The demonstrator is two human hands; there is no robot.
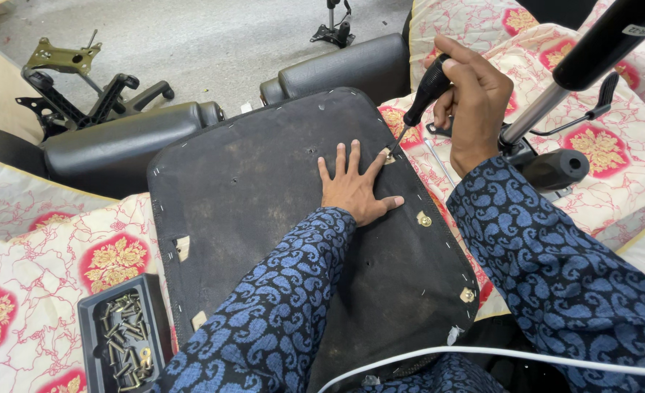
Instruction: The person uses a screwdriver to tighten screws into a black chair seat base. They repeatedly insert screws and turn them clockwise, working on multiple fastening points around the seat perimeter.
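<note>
We see an upturned black seat panel (264,218) lying on a red-and-cream floral bed cover (60,247), with our left hand (353,188) pressed flat on it, fingers released and spread toward the panel's far edge. Our right hand (475,102) has its fingers clenched around the black handle of a screwdriver (418,105). Its long axis slants down and to the left, tip meeting a brass fitting (388,156) at the panel's right edge, just beside our left fingertips; a black tray of screws (122,338) sits by the panel's near left corner.

Screwdriver tip (394,148) behind left hand's fingers (372,167)
</note>
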